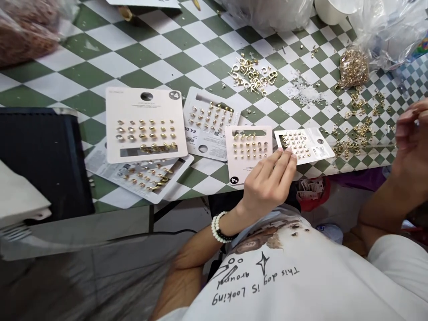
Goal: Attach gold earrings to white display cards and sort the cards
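Observation:
My left hand [269,185], with a bead bracelet at the wrist, lies with fingers stretched out over a small earring card [316,149] at the table's near edge. Its fingertips touch that card's left part; the thumb is hidden. Just left of the fingers is a pink earring card [247,165] with rows of gold studs. At the right edge of the view, my right hand [409,138] is raised with fingers curled together. Whatever it may be holding is too small to see. Gold earring pieces [347,148] lie scattered between my two hands.
More earring cards [143,104] overlap on the left, beside a black box-like object [40,160]. Farther back are a pile of gold hoops [252,73], clear plastic bits [306,89] and a bag of gold pieces [354,67]. A white bowl [334,11] stands behind.

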Motion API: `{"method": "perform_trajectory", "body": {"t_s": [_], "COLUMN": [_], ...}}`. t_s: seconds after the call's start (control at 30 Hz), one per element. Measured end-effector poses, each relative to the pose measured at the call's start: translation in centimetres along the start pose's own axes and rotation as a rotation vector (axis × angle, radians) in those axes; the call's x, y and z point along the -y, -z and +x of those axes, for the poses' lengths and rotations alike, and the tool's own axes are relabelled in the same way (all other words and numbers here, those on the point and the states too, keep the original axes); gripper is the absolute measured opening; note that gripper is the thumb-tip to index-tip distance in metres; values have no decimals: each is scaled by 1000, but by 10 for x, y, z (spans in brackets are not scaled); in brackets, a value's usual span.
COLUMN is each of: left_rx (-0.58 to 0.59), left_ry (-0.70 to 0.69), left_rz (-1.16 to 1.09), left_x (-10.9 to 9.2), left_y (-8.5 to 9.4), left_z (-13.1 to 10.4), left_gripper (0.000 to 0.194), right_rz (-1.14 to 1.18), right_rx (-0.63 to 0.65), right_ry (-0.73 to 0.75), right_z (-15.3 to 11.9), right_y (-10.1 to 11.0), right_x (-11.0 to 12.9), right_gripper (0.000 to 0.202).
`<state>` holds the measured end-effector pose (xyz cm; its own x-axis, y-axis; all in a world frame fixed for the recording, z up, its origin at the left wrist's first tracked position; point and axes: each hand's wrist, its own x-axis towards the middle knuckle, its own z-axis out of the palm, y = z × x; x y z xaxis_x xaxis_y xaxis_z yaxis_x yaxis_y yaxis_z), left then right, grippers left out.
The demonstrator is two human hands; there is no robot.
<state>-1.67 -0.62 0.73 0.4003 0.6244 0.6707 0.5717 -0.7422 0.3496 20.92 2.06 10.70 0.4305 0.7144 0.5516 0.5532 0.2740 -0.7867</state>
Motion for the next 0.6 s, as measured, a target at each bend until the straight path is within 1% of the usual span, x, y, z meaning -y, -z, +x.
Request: {"method": "perform_trajectory", "body": {"t_s": [0.07, 0.1, 0.17, 0.2, 0.3, 0.33, 0.37, 0.4, 0.43, 0.47, 0.5, 0.53, 0.57, 0.6], "left_rx": [39, 52, 68, 74, 123, 128, 111, 66, 0, -73, -140, -187, -203, -194], "left_ry": [13, 25, 34, 37, 11, -15, -33, -25, 25, 120, 247, 387, 517, 620], "left_rz": [-39, -54, -37, -7, 82, 89, 84, 69, 40, -21, -124, -260, -415, -573], "left_x": [-2, -4, -7, -9, -11, -10, -9, -7, -6, -5, -4, -3, -4, -4], "left_y": [-4, -6, -10, -11, -13, -12, -11, -10, -9, -8, -7, -7, -7, -7], "left_z": [-3, -4, -4, -3, 2, 5, 8, 11, 15, 19, 24, 28, 32, 35], "left_gripper": [10, 11, 21, 22, 8, 8, 11, 14, 17, 18, 17, 14, 10, 7], "right_rz": [66, 80, 74, 70, 95, 106, 115, 119, 119, 115, 113, 114, 115, 108], "right_rx": [-51, -58, -53, -50, -44, -61, -85, -112, -133, -137, -116, -67, 1, 75], "right_ry": [55, 49, -33, -81, -195, -209, -211, -205, -189, -164, -136, -117, -106, -103], "right_z": [-20, -30, -48, -56, -74, -77, -78, -79, -80, -80, -82, -84, -87, -89], "right_y": [1, 1, 1, 2, 2, 2, 1, -1, -5, -9, -15, -21, -28, -35], "right_x": [-7, -10, -14, -15, -14, -13, -10, -8, -4, -1, 2, 6, 8, 11], "right_gripper": [32, 30, 27, 24, 13, 9, 6, 5, 4, 4, 4, 5, 5, 6]}}
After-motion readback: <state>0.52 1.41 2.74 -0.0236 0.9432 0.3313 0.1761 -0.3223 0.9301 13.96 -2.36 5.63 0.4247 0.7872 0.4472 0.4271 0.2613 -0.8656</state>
